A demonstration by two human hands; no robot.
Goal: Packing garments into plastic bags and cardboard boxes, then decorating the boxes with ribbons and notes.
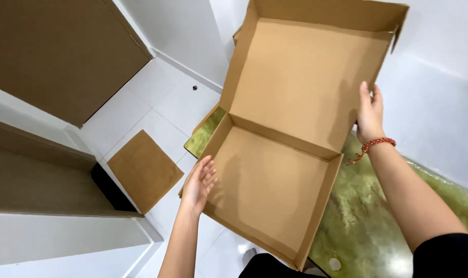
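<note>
An open brown cardboard box [275, 180] with its lid standing up rests on a green marbled tabletop [362, 216]. My left hand [198, 183] lies flat against the outside of the box's left wall, fingers spread. My right hand [370, 113] presses against the right edge of the raised lid, fingers extended upward; a red braided bracelet [375, 144] circles that wrist. The box is empty inside.
A flat square of cardboard [144, 170] lies on the white tiled floor to the left. A brown door [59, 51] and white shelving with brown panels [38, 180] stand at the left. White walls rise behind the box.
</note>
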